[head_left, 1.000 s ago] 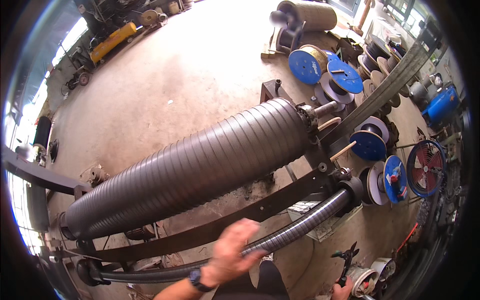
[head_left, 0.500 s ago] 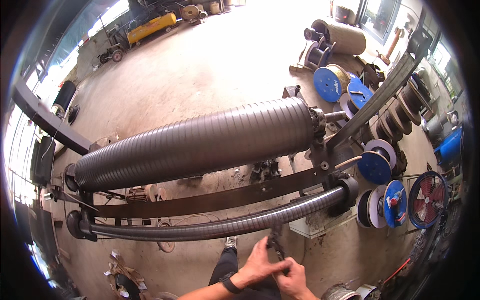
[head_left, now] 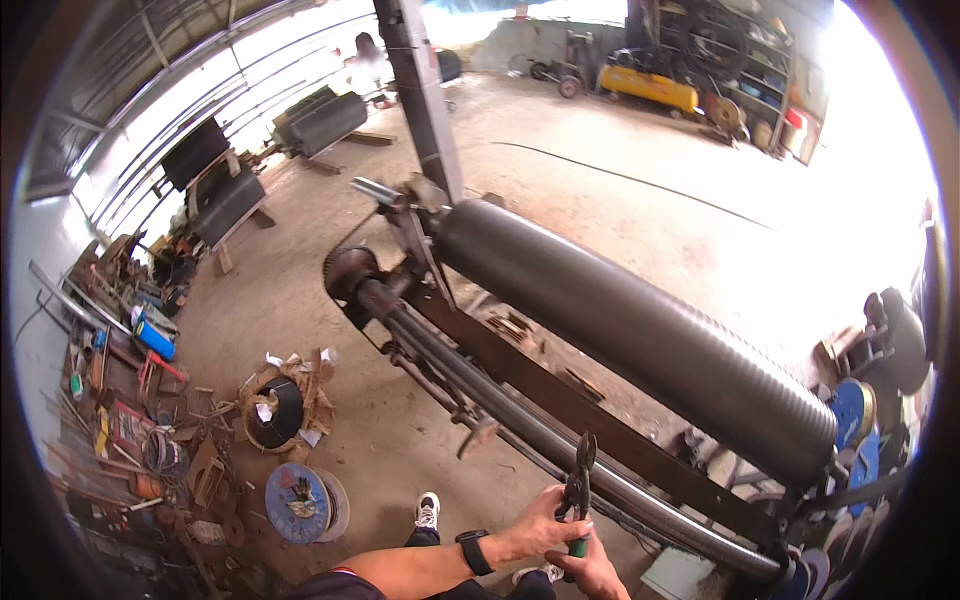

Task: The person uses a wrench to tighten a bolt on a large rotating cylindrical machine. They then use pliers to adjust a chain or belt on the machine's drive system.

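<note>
A pair of dark pliers [head_left: 577,488] with a green grip points upward in front of me at the lower middle. My left hand [head_left: 540,524], with a black band at its wrist, is closed around the pliers just below the jaws. Lower down, my right hand [head_left: 597,572] closes on the handle end. The jaws stand in front of a long shiny lower roller [head_left: 640,502]; I cannot tell whether they touch it. Above it lies a large dark drum [head_left: 640,325], with ridges along its right part.
A steel beam [head_left: 545,375] runs between drum and roller, and an upright post [head_left: 422,110] stands behind. At left lie a blue spool [head_left: 297,503], a black coil in torn wrapping [head_left: 277,410] and piled scrap. A yellow tank [head_left: 648,88] stands far back.
My view has swung left, so the machine now slants down to the right and the scrap pile shows. Both hands still hold the pliers, whose jaws and green grip now show more clearly.
</note>
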`<state>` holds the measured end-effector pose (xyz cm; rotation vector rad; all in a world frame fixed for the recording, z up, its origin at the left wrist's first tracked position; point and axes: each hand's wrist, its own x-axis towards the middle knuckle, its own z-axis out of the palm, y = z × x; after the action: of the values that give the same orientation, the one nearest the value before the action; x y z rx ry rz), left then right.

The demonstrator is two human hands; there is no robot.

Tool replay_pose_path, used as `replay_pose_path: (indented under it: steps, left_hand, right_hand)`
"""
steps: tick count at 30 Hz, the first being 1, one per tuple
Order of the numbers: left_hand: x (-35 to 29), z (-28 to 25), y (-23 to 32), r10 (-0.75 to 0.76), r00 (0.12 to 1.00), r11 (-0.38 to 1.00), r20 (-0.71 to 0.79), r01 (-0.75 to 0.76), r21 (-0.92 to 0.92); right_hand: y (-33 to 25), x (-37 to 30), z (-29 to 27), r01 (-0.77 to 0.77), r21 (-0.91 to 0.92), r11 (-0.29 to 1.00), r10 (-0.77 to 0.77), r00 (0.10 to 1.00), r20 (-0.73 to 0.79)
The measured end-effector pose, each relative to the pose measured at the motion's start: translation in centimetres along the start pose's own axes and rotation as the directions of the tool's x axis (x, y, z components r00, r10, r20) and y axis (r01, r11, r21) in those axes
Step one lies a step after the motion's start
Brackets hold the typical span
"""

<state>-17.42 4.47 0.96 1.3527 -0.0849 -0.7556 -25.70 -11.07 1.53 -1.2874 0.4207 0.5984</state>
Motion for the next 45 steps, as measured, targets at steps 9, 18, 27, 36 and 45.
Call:
replay_pose_path:
  steps: [9,18,27,36,45]
  left_hand:
    - [-4.3,-28.6,2.1,-0.096,0.977,0.995,-0.19,0.095,-0.015]
    - [-0.1,-48.8,17.9,0.279,0.927,0.886,-0.252,-0.148,0.439]
    - [12.5,-62.6,31.8,0.39,0.82,0.862,-0.42,-0.165,0.479]
    - [31.2,-66.9,40.5,0.016,0.987,0.924,-0.161,0.047,0.379]
    - [40.6,-63.6,41.4,-0.432,0.889,0.721,0.149,0.242,0.65]
  right_hand:
    - [-4.5,16.9,25.0,-0.016,-0.138,0.99,0.031,0.994,0.106]
    - [-8.3,30.4,32.3,0.017,0.189,0.982,-0.03,0.997,0.068]
    - [-12.9,42.0,33.0,-0.236,0.628,0.742,-0.029,0.924,0.381]
    - [-13.8,48.3,36.9,-0.145,0.723,0.675,-0.187,0.915,0.358]
    - [-16.2,54.5,42.6,-0.105,0.915,0.389,-0.389,0.882,0.266]
